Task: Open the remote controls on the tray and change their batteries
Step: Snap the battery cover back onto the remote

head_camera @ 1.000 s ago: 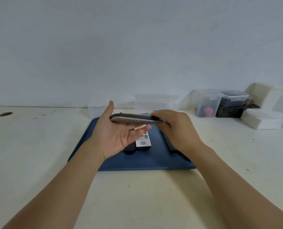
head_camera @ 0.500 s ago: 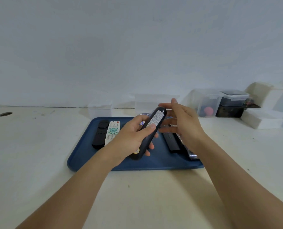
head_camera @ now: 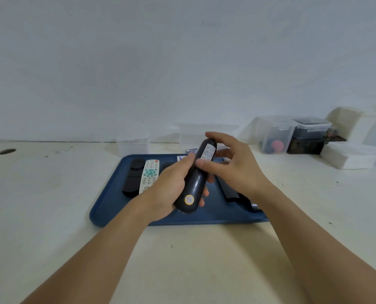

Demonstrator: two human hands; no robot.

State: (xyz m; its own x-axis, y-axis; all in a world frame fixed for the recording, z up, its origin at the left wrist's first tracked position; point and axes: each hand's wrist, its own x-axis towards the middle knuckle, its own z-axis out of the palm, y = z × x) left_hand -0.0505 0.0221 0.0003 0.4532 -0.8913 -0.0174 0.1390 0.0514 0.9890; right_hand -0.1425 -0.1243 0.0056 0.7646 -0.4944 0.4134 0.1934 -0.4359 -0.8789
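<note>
1. The left hand (head_camera: 169, 189) holds a dark remote (head_camera: 197, 178) above the blue tray (head_camera: 108, 207), back side facing up, with the fingers wrapped underneath and the thumb lying along its left edge.
2. The remote is tilted, its far end raised; a white label sits near that far end and a round yellow sticker near the close end.
3. The right hand (head_camera: 235, 167) touches the same remote: its thumb presses on the back about the middle, and its curled fingers reach round the far end.
4. On the left part of the tray lie a black remote (head_camera: 133, 178) and, just beside it on the right, a white remote (head_camera: 149, 175) with green buttons.
5. On the right part of the tray another black remote (head_camera: 228, 189) shows partly behind the right wrist.
6. The tray rests on a pale table (head_camera: 51, 205).
7. At the far right of the table stand clear plastic boxes (head_camera: 277, 134), one with something red inside, and near them a white box (head_camera: 351, 156).
8. More clear boxes (head_camera: 134, 143) stand against the wall just beyond the tray.
</note>
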